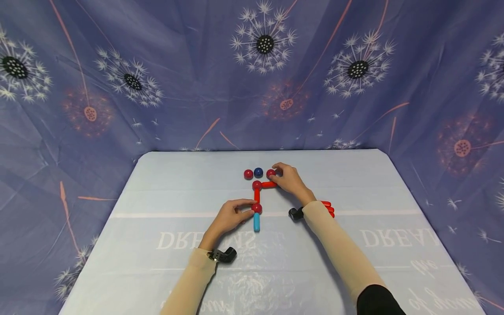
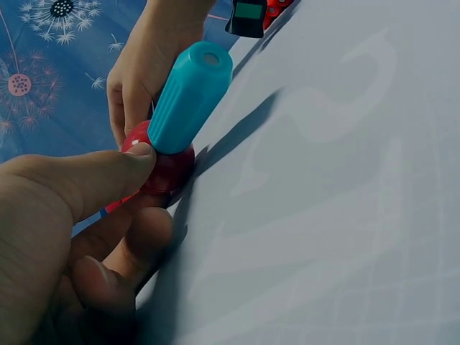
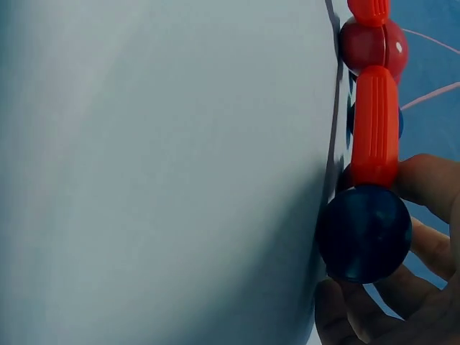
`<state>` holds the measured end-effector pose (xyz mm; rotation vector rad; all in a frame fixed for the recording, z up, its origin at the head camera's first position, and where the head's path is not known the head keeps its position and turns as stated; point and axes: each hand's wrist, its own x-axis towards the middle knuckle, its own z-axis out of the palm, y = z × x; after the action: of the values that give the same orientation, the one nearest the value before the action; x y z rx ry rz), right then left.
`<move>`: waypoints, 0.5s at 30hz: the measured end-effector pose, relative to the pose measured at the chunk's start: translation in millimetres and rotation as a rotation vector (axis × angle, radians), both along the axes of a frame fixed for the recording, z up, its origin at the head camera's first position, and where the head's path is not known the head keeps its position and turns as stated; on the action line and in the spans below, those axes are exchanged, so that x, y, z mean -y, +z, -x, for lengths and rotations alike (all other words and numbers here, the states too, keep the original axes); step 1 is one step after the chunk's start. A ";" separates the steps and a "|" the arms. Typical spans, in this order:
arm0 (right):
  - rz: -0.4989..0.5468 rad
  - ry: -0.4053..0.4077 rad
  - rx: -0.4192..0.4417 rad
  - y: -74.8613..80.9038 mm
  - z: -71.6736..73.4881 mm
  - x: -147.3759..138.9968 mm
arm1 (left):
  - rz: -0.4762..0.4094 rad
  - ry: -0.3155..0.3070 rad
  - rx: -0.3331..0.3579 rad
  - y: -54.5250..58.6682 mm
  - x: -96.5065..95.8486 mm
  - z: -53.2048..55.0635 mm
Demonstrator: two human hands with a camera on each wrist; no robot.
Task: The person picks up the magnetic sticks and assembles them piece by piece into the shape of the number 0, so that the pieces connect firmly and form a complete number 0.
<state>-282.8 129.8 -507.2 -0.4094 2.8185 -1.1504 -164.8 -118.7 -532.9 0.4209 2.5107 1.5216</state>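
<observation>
Magnetic balls and rods form a joined chain on the table. My left hand (image 1: pixel 231 217) pinches its near red ball (image 1: pixel 257 208) between thumb and fingers. From that ball a light blue rod (image 2: pixel 190 97) sticks out toward me. A red rod (image 1: pixel 257 195) links it to a farther red ball (image 1: pixel 257 185), where a second red rod (image 3: pixel 375 126) runs right to a dark blue ball (image 3: pixel 365 234). My right hand (image 1: pixel 290 178) hides this blue ball in the head view. Its thumb and index finger grip a loose red ball (image 1: pixel 270 173) just behind the rod.
Another red ball (image 1: pixel 248 174) and a blue ball (image 1: pixel 258 172) lie at the back, beyond the chain. Several red rods (image 1: pixel 328 209) lie partly under the right forearm. A patterned cloth (image 1: pixel 220 87) hangs behind the white-covered table (image 1: pixel 165 183).
</observation>
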 end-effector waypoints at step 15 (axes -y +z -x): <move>0.032 -0.015 -0.012 -1.9 -1.7 -1.7 | 0.013 0.008 0.015 1.4 -1.3 0.3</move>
<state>-281.1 131.5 -509.1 -0.3992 2.8223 -1.2010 -165.1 -117.3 -531.5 0.3966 2.5121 1.5044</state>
